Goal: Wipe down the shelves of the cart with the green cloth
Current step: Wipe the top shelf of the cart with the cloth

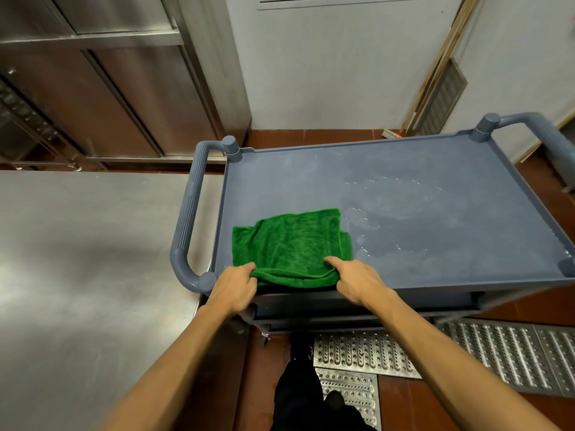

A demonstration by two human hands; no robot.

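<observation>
Here, both hands, left hand and right hand, pinching green cloth near edge, cart top shelf wet right, steel counter left, broom far.

green cloth: soft fuzzy pile, looks like microfibre, matt, stitched hem. cart top shelf: blue-grey plastic, matt, faintly scuffed. wet film on its right half: glossy streaks. cart handle: same plastic, ribbed grip. table: brushed steel, smooth, dull sheen. cabinet: brushed steel, soft reflections. floor grates: perforated metal, raised bumps, shiny. floor tiles: red-brown, smooth, slight gloss. broom handle: pale wood. wall: white, matt.
</observation>
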